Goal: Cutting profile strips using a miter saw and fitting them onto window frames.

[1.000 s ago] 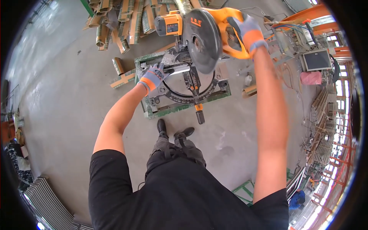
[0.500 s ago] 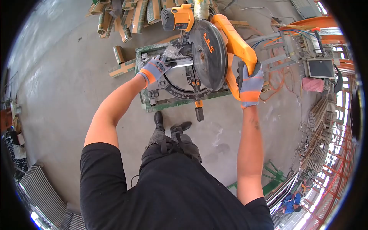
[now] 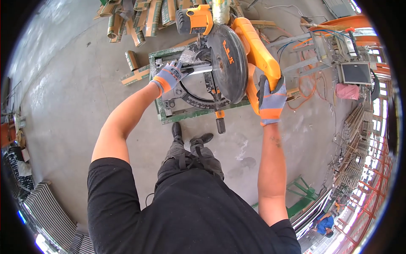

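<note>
Mitre saw (image 3: 223, 53) sitting between left hand (image 3: 170, 77) and right hand (image 3: 272, 100), stretching out past both.
Gripping the orange handle (image 3: 261, 53) tight with the right hand, probably for control of the saw. Laying the left hand at the end of a silver strip (image 3: 202, 69), likely to steady it; honestly can't tell if pinching or just pressing. Between the hands, a black blade guard (image 3: 231, 74). Under the saw, a green frame (image 3: 186, 117), seemingly for support. Beyond the left hand, cardboard-covered lengths (image 3: 151, 23).
</note>
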`<state>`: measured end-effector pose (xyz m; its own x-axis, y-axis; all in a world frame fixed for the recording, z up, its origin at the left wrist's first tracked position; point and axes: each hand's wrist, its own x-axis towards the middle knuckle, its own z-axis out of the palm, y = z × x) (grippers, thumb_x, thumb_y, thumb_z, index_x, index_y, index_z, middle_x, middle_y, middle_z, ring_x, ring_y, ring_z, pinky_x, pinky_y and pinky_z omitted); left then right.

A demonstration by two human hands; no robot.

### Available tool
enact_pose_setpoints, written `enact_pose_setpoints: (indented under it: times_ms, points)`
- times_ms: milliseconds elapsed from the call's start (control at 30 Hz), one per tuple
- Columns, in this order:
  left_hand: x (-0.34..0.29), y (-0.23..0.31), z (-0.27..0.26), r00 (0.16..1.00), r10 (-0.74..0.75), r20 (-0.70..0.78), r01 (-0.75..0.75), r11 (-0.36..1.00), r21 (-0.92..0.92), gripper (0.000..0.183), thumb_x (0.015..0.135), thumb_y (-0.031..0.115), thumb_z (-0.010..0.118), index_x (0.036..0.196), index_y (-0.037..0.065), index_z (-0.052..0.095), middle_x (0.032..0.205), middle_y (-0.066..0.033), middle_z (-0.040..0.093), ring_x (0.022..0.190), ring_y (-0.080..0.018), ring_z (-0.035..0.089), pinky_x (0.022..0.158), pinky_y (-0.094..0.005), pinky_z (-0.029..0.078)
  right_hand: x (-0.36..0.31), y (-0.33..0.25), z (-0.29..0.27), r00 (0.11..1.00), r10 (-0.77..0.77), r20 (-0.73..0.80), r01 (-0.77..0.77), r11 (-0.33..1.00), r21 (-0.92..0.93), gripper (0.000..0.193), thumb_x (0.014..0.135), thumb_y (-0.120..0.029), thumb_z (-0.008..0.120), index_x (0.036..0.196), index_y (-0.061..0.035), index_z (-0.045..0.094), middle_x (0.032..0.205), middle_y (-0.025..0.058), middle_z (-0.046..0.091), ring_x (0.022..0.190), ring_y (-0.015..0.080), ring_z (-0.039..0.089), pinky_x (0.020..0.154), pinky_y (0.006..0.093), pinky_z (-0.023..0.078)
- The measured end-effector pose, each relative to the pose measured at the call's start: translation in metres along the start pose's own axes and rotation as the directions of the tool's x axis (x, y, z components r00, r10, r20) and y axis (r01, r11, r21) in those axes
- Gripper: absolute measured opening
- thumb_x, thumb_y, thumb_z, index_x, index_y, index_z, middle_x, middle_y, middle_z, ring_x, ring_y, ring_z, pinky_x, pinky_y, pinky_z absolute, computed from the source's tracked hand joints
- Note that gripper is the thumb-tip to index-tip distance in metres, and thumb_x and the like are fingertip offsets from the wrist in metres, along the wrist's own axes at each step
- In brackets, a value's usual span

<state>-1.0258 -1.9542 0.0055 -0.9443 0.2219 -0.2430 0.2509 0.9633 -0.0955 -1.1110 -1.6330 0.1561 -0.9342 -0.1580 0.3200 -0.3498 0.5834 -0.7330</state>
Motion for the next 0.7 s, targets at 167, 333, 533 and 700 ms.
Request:
enact_pose_setpoints:
  times_ms: [167,333,533,700]
  points:
    - [0.001,0.0,0.009,0.999,0.011,-0.034,-0.009,0.999,0.05,0.042,0.099,0.019,0.046,0.136,0.034,0.058,0.125,-0.0167,0.052,0.111,-0.0315,0.056,0.089,-0.0402,0.049,0.001,-0.008,-0.002,1.0,-0.019,-0.011,0.019,1.0,-0.005,0.024,0.095,-0.009,0.062,0.118,-0.006,0.055,0.082,0.0009,0.065,0.05,0.0062,0.051,0.042,0.0228,0.041]
    - [0.0,-0.001,0.018,0.999,0.008,-0.052,-0.004,0.997,0.08,0.045,0.099,0.018,0.044,0.14,0.036,0.054,0.125,-0.0173,0.053,0.11,-0.0318,0.057,0.086,-0.039,0.051,0.007,-0.015,0.0,0.997,0.071,-0.003,-0.071,0.996,-0.049,0.033,0.092,-0.017,0.067,0.121,-0.0056,0.055,0.095,0.0087,0.065,0.076,0.0204,0.058,0.064,0.0318,0.046]
    - [0.007,0.003,0.01,1.0,0.015,0.002,-0.016,0.994,0.106,0.045,0.098,0.018,0.046,0.139,0.032,0.055,0.124,-0.0168,0.054,0.109,-0.0313,0.058,0.087,-0.0394,0.051,0.007,-0.019,-0.005,0.992,0.124,0.006,-0.124,0.991,-0.059,0.045,0.089,-0.027,0.071,0.125,-0.0055,0.055,0.108,0.0167,0.069,0.098,0.0362,0.067,0.084,0.042,0.052]
    - [0.0,-0.004,0.013,0.997,0.021,-0.071,-0.014,0.996,0.093,0.04,0.099,0.021,0.047,0.136,0.03,0.059,0.122,-0.0164,0.055,0.109,-0.0314,0.057,0.087,-0.0393,0.05,-0.003,-0.027,-0.004,0.994,0.107,0.015,-0.106,0.994,-0.033,0.043,0.088,-0.021,0.071,0.126,-0.007,0.055,0.105,0.0164,0.07,0.097,0.0394,0.067,0.083,0.0428,0.053]
